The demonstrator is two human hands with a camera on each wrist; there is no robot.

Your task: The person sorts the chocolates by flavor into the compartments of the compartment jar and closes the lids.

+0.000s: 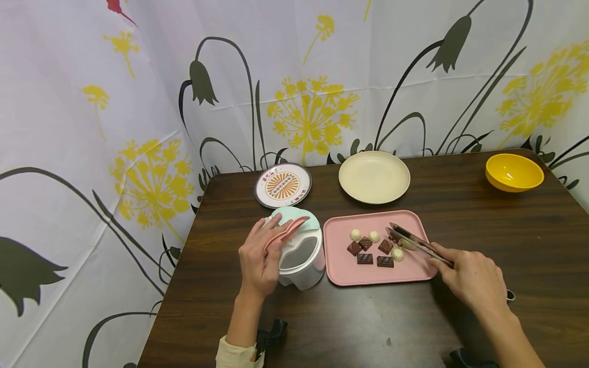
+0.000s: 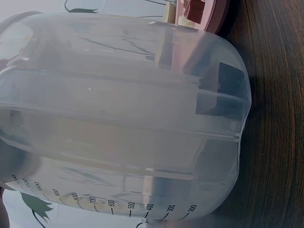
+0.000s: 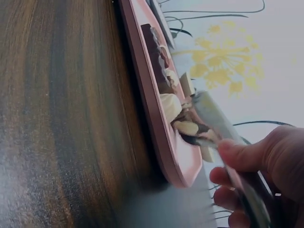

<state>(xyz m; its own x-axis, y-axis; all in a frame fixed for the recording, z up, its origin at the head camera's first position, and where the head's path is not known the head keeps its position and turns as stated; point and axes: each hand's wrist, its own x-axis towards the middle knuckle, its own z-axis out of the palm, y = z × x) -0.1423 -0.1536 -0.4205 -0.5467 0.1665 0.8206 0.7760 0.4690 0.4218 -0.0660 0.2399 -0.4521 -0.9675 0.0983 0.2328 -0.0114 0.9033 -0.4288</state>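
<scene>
The left hand (image 1: 258,258) is gripping the white plastic container (image 1: 301,258) standing on the dark wooden counter (image 1: 506,240), fingers curled round its mint lid (image 1: 294,217) and pink flap. The right hand (image 1: 474,281) is pinching metal tongs (image 1: 416,243), their tips reaching over the pink tray (image 1: 340,273) just beside the container, among brown chocolates (image 1: 363,258) and white candies (image 1: 355,234).

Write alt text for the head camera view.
A right hand holds metal tongs over chocolates on a pink tray, while the left hand holds open a white container's lid on a dark wooden table.
</scene>
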